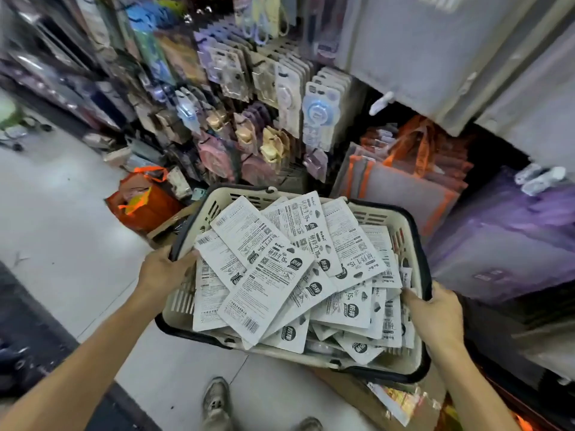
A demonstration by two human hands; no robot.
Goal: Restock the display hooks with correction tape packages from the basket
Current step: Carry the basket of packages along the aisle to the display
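Observation:
A cream plastic basket (407, 231) with black handles is held up in front of me, piled with several white correction tape packages (270, 275) lying back side up. My left hand (163, 270) grips the basket's left rim, fingers curled over the edge and handle. My right hand (435, 315) grips the right rim near the front corner. Beyond the basket, display hooks (280, 88) carry rows of hanging carded correction tape and similar stationery packs.
An orange bag (143, 206) sits on the floor left of the basket beside cardboard boxes. Grey and orange mesh bags (404, 188) and purple ones (513, 231) hang at right. My shoe (216, 399) stands on the pale tiled floor below; a cardboard box (389, 396) lies under the basket.

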